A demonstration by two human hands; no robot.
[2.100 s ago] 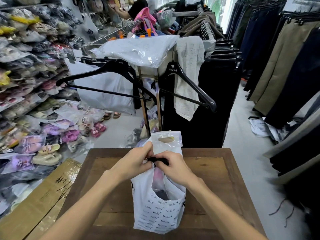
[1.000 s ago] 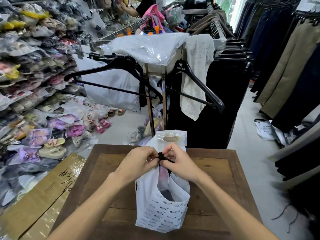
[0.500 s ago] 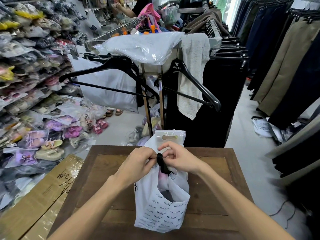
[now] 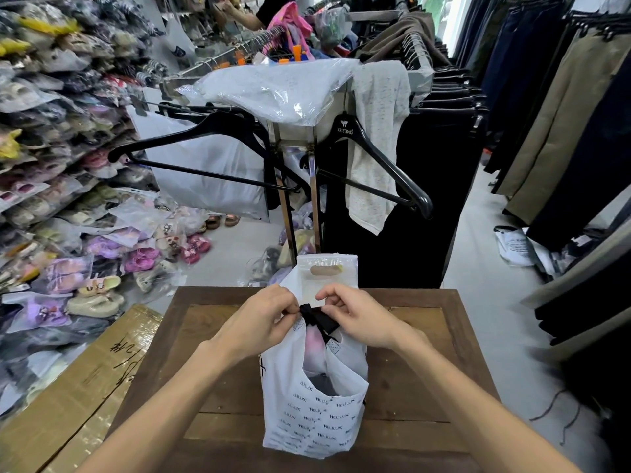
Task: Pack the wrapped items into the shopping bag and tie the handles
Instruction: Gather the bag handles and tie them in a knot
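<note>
A white printed shopping bag (image 4: 317, 414) stands upright on the wooden table (image 4: 222, 387). Pink and dark wrapped items (image 4: 314, 343) show through its open side. A clear packet with a hang hole (image 4: 326, 271) sticks up behind the bag's top. At the bag's mouth sits a black ribbon tie (image 4: 319, 317), with a loose tail hanging toward the lower right. My left hand (image 4: 259, 322) pinches the ribbon's left end. My right hand (image 4: 358, 315) holds the ribbon's right side, fingers curled over it.
A metal clothes rack (image 4: 297, 199) with black hangers and a grey garment stands just beyond the table. Bagged sandals cover the shelves and floor at left. A flat cardboard box (image 4: 78, 387) lies left of the table. Dark trousers hang on the right. Another person's arm is at the far back.
Both hands have stayed at the bag's mouth working the black ribbon. Its tail now hangs down to the right, and my right fingers have lifted a little.
</note>
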